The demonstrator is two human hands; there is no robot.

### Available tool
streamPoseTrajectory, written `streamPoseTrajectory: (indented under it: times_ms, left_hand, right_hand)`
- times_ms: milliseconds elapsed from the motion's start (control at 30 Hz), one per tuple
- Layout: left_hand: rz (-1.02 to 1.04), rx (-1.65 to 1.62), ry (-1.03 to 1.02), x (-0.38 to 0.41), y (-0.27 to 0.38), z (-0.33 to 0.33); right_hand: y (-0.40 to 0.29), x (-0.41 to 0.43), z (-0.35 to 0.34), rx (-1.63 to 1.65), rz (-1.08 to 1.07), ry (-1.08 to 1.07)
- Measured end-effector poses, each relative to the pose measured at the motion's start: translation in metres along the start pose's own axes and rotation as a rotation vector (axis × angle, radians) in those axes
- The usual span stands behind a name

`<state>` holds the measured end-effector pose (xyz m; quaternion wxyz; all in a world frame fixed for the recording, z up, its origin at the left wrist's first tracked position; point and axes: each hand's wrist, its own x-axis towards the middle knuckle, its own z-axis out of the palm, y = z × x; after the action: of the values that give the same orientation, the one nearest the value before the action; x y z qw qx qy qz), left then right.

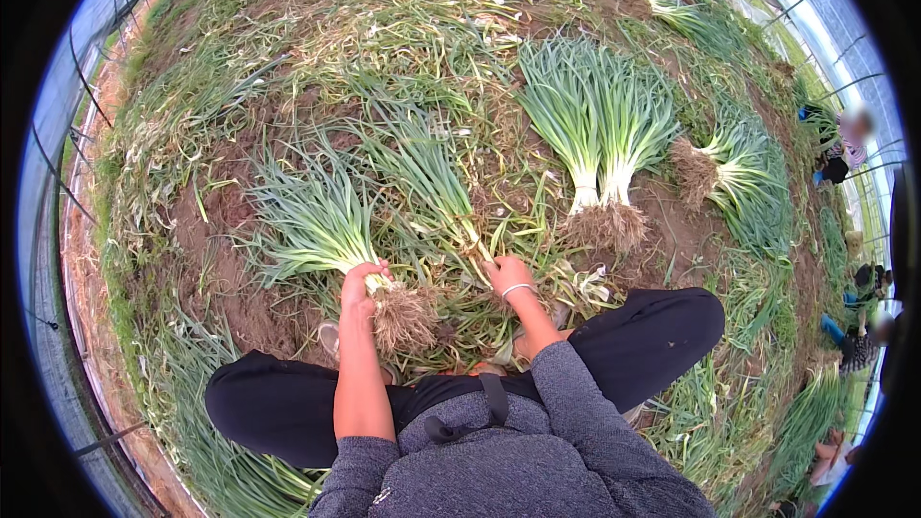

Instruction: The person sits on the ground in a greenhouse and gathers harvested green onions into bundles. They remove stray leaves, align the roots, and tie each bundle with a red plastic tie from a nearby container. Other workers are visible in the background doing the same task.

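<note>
My left hand (365,286) is closed around the white stems of a bunch of green onions (324,219); the leaves fan up and left, and the brown roots hang at the lower right of the fist. Right of it, my right hand (509,275), with a white band at the wrist, grips the lower end of a thinner group of green onions (435,180) whose leaves point up and left. Its fingertips are partly hidden. Beyond the right hand, two bundles of green onions (601,115) lie side by side, roots towards me.
Another bundle (745,176) lies at right, roots to the left, and one more (676,14) farther off. Loose leaves (403,21) litter the soil. Long green onions (216,439) lie beside my left knee. Several people work along the right edge, near the greenhouse wall.
</note>
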<state>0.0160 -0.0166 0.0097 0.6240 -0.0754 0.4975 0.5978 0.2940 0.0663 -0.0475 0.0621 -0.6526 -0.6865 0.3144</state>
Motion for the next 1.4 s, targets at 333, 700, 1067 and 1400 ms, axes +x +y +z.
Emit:
streamPoseTrajectory:
  times_ms: [333,700,1067,1400]
  left_hand:
    - [0.177,-0.079,0.015,-0.012,0.012,-0.007]
    - [-0.135,-0.054,0.101,0.025,-0.037,-0.019]
    - [-0.193,0.269,0.258,0.063,-0.088,-0.072]
    - [-0.17,0.114,0.257,0.055,-0.059,-0.013]
  right_hand:
    - [-0.056,-0.019,-0.012,0.004,-0.199,-0.16]
    - [-0.015,0.203,0.033,0.485,0.084,0.2]
    - [-0.072,0.298,0.054,0.65,0.418,-0.151]
    - [-0.084,0.267,-0.025,0.31,-0.087,0.413]
